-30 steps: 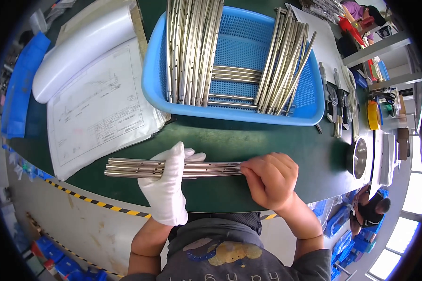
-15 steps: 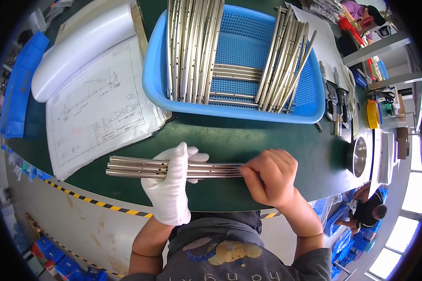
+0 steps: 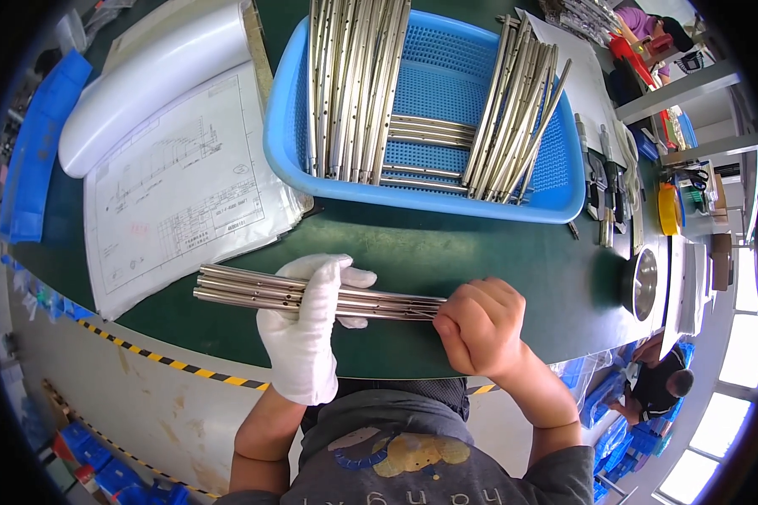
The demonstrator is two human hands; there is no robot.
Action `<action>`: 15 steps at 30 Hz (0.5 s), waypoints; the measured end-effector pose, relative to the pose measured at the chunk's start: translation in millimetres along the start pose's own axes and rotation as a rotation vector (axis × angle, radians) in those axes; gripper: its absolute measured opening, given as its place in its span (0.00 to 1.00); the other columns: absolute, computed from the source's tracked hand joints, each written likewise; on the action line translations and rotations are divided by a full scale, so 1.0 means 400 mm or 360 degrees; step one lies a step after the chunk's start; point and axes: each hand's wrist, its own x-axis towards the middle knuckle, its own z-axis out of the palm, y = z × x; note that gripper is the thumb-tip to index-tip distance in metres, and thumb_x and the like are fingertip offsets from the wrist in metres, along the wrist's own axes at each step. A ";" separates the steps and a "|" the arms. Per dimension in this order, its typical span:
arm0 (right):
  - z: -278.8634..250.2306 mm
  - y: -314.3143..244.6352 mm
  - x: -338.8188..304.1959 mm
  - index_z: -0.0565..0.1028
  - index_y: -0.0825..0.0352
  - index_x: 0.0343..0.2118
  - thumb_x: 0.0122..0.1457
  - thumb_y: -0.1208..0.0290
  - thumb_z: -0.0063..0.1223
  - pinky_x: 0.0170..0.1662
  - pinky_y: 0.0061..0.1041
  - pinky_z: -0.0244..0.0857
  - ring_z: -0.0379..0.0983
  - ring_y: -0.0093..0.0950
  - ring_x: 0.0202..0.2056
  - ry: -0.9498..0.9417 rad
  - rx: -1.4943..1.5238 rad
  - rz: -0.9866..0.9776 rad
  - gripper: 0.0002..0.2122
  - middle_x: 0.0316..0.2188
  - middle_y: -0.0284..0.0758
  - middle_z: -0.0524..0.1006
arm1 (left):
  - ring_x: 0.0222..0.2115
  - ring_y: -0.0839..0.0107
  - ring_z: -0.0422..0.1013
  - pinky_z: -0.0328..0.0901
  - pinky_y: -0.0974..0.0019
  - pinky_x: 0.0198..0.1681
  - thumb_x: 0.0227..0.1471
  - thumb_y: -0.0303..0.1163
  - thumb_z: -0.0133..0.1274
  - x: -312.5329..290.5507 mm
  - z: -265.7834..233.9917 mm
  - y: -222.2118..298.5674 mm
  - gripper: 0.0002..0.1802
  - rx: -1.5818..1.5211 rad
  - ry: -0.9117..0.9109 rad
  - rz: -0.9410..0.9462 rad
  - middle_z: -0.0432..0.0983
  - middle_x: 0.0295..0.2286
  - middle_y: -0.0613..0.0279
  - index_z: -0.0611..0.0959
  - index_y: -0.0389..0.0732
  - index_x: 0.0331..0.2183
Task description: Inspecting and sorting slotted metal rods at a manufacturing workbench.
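Observation:
My left hand [image 3: 305,328], in a white glove, is wrapped round a bundle of thin metal rods [image 3: 248,289] with small holes along their sides. The bundle lies crosswise over the near part of the table, its left end slightly higher in the picture. At its right end, my bare right hand [image 3: 485,326] is closed with fingers curled round the rod tips, which are partly hidden. Beyond my hands stands a blue perforated plastic basket [image 3: 425,206] with more such rods [image 3: 354,93] in a left stack, a right stack [image 3: 514,118] and several lying crosswise at the bottom.
Technical drawings [image 3: 177,185] lie on the green table [image 3: 396,349] at left, beside a blue bin [image 3: 42,151]. At right are measuring tools [image 3: 606,185], a round metal bowl [image 3: 643,284] and yellow tape [image 3: 669,207]. A person [image 3: 661,383] sits farther right.
The rod bundle has tilted, its right end now lower in the picture and its left end higher. My right hand has shifted slightly left and down, still closed at the rod ends.

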 end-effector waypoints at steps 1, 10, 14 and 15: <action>0.002 0.000 -0.001 0.64 0.65 0.17 0.39 0.78 0.48 0.16 0.26 0.51 0.59 0.29 0.12 0.0028 -0.0011 -0.0018 0.05 0.13 0.31 0.65 | 0.19 0.78 0.69 0.64 0.78 0.19 0.53 0.30 0.45 0.001 0.000 -0.001 0.09 0.0005 -0.0020 0.0011 0.75 0.25 0.55 0.74 0.34 0.34; 0.014 -0.026 -0.007 0.62 0.62 0.18 0.39 0.72 0.57 0.14 0.23 0.48 0.58 0.24 0.12 0.0041 -0.0378 -0.0193 0.12 0.13 0.27 0.61 | 0.22 0.77 0.70 0.66 0.77 0.20 0.53 0.29 0.45 -0.001 -0.003 0.004 0.08 -0.0009 -0.0014 -0.0009 0.75 0.26 0.55 0.74 0.34 0.33; 0.019 -0.033 -0.006 0.62 0.62 0.18 0.40 0.72 0.57 0.14 0.23 0.47 0.58 0.24 0.12 0.0054 -0.0459 -0.0227 0.12 0.12 0.27 0.61 | 0.23 0.76 0.71 0.67 0.76 0.20 0.52 0.28 0.45 0.001 -0.007 0.001 0.08 -0.0011 -0.0043 -0.0025 0.75 0.26 0.55 0.73 0.33 0.33; 0.018 -0.030 -0.004 0.62 0.62 0.18 0.40 0.72 0.57 0.14 0.23 0.47 0.58 0.24 0.12 0.0054 -0.0461 -0.0226 0.12 0.12 0.27 0.61 | 0.24 0.75 0.71 0.67 0.76 0.21 0.52 0.28 0.46 0.001 -0.010 0.001 0.08 -0.0018 -0.0054 -0.0035 0.75 0.26 0.55 0.73 0.33 0.33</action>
